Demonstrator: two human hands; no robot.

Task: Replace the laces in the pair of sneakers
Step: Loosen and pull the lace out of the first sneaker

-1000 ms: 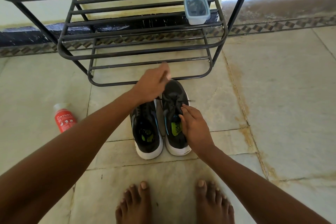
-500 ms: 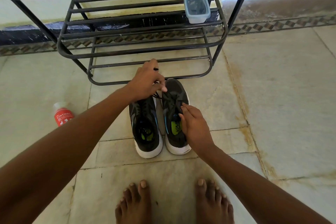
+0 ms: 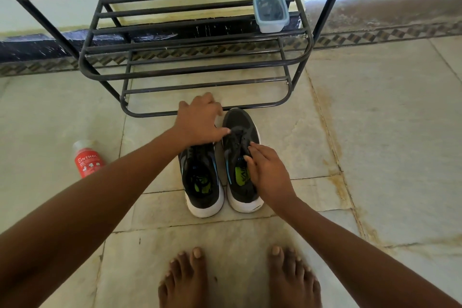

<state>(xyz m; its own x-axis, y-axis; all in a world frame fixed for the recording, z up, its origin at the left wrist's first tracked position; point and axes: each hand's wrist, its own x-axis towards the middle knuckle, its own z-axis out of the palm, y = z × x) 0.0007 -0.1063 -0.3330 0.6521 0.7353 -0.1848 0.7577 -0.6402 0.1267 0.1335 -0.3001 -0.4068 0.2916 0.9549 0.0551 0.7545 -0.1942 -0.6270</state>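
Observation:
Two black sneakers with white soles stand side by side on the tiled floor, toes toward the rack. My left hand [image 3: 200, 121] hovers over the toe of the left sneaker [image 3: 202, 182], fingers curled. Its thumb reaches across to the black lace [image 3: 235, 134] at the front eyelets of the right sneaker [image 3: 241, 120] and pinches it. My right hand [image 3: 268, 175] grips the right sneaker at its tongue and collar, fingertips on the lacing. The left sneaker's front is hidden under my left hand.
A black metal shoe rack [image 3: 205, 112] stands just beyond the sneakers, with a lidded plastic box [image 3: 271, 14] of dark contents on a shelf. A red bottle [image 3: 87, 160] lies on the floor to the left. My bare feet [image 3: 182, 280] are below.
My left hand, raised above the right sneaker with the lace a second ago, has come down to the front eyelets. My right hand has stayed on the right sneaker.

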